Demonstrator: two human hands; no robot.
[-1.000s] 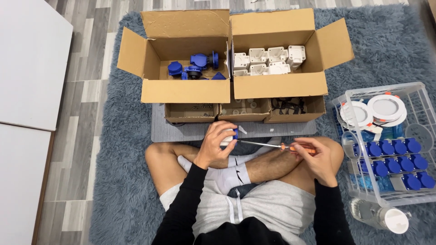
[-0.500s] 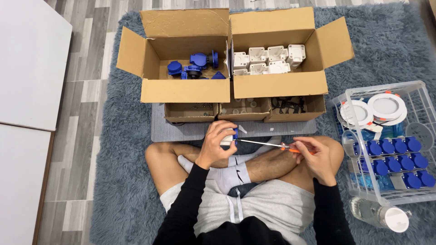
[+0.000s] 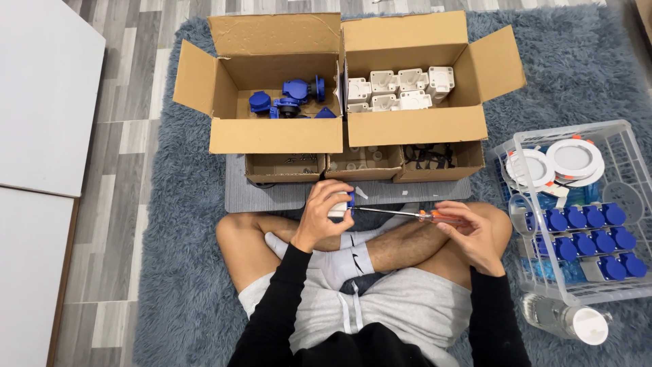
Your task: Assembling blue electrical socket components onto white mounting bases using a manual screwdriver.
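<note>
I sit cross-legged on a blue-grey rug. My left hand [image 3: 324, 214] grips a small white and blue socket part [image 3: 341, 203] above my knee. My right hand [image 3: 472, 231] holds a screwdriver [image 3: 414, 215] with an orange handle, its metal shaft pointing left and its tip touching the socket part. Both arms wear black sleeves.
Two open cardboard boxes stand ahead: the left box [image 3: 272, 136] holds blue parts, the right box [image 3: 414, 126] holds white housings. Three small trays [image 3: 360, 163] sit before them on a grey mat. A clear crate [image 3: 577, 211] of blue sockets and white discs stands right, a bottle [image 3: 567, 319] beside it.
Both hands have stayed together at the part; the right hand has shifted slightly on the screwdriver handle. The part and screwdriver remain in about the same place.
</note>
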